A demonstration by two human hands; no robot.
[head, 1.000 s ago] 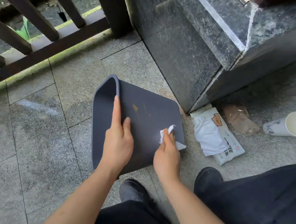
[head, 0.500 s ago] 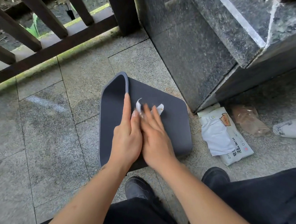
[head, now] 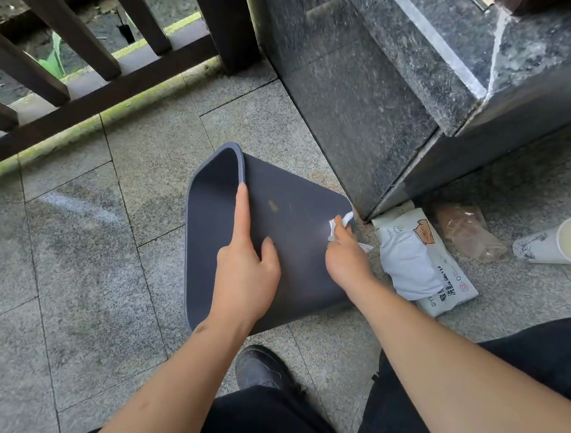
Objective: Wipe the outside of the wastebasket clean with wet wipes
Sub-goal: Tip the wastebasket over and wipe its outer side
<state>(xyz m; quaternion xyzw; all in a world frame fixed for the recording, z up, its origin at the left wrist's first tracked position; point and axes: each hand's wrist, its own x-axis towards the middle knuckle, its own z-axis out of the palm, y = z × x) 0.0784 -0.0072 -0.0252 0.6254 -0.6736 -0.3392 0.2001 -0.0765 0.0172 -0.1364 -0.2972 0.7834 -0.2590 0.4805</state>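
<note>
wastebasket [head: 300, 249] on its side on floor | left hand [head: 247, 273] flat, fingers spread, steadying | right hand [head: 346, 259] pinching wet wipe [head: 340, 222], swept from wall's middle to base-side edge | brown smear [head: 272, 205] remains
</note>
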